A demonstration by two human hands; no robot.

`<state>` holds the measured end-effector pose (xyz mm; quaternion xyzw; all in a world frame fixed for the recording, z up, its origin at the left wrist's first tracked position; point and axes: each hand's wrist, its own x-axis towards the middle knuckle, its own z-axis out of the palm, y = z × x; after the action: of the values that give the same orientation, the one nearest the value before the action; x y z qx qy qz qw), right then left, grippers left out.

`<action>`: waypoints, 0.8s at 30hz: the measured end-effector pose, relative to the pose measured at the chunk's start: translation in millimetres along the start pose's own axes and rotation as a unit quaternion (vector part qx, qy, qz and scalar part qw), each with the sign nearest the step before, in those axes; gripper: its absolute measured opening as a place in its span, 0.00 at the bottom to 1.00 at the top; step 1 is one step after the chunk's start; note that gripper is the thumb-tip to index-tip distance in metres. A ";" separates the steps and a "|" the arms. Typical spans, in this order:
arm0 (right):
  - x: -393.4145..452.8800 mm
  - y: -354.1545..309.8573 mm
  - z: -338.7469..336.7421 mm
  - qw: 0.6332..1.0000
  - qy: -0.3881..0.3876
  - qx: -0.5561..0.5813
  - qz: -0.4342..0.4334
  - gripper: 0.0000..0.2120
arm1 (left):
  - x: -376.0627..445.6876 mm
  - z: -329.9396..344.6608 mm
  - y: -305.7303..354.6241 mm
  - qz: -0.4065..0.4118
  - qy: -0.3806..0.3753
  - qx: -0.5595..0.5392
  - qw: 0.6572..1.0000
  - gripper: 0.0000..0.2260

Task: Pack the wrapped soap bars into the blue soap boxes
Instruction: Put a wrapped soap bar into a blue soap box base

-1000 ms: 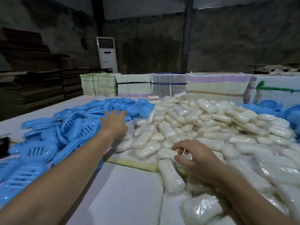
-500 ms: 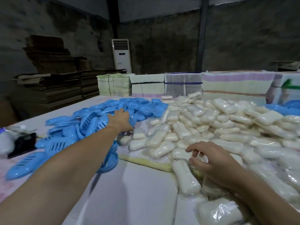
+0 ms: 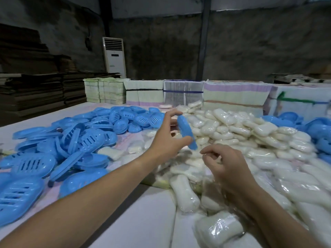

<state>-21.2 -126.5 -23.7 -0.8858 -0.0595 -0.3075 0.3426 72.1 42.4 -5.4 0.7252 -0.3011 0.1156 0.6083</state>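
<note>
The left hand (image 3: 167, 138) holds one blue soap box (image 3: 186, 132) up above the table (image 3: 143, 221), pinched along its length: the index finger hooks over the upper end and the thumb presses near the lower end, with the other fingers spread behind it. The box is seen nearly edge-on, its long axis running steeply from upper left to lower right, so its hollow side seems to face right, toward the right hand (image 3: 226, 165); whether it is a single shell or a closed pair cannot be told from here. The right hand hovers just below and to the right of the box's lower end, close to it but apart, fingers loosely curled with thumb and forefinger drawn near each other, and nothing visibly held between them. It hangs directly over the heap of wrapped soap bars (image 3: 238, 138), which spreads rightward and away from both hands, the nearest bars lying under and just in front of the right palm. The pile of loose blue soap boxes (image 3: 75, 142) lies well to the left, on the far side of the left forearm. By my reading, the right hand is the nearer one to the soap and should take a bar, turn it along the box's slanted axis and bring it leftward to the waiting shell.
</note>
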 end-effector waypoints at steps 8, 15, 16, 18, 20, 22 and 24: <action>11.4 29.9 -22.3 0.984 0.012 -0.142 0.110 0.17 | -43.3 12.7 -19.9 -0.045 -0.092 0.033 0.994 0.29; 7.9 41.2 -21.5 0.929 -0.123 -0.283 0.203 0.27 | -41.0 2.5 -18.9 -0.037 -0.149 0.087 0.984 0.31; 8.6 41.2 -21.2 0.924 -0.120 -0.294 0.213 0.26 | -41.0 1.9 -18.3 -0.037 -0.151 0.083 0.984 0.31; 9.3 41.5 -20.6 0.916 -0.115 -0.312 0.225 0.24 | -41.3 2.6 -16.7 -0.039 -0.140 0.069 0.987 0.31; 8.7 43.7 -22.6 0.924 -0.088 -0.302 0.216 0.20 | -41.8 4.9 -17.5 -0.046 -0.125 0.032 0.991 0.31; 6.6 44.8 -26.0 0.938 -0.066 -0.283 0.191 0.18 | -42.9 6.0 -19.5 -0.050 -0.132 0.000 0.990 0.32; 4.9 44.1 -31.2 0.946 -0.067 -0.266 0.171 0.19 | -44.4 7.3 -20.7 -0.044 -0.160 0.009 0.986 0.34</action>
<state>-19.1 -180.5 -28.1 -0.9602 0.1540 -0.1887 0.1369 47.4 50.2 -47.7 0.7525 -0.3610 -0.0257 0.5503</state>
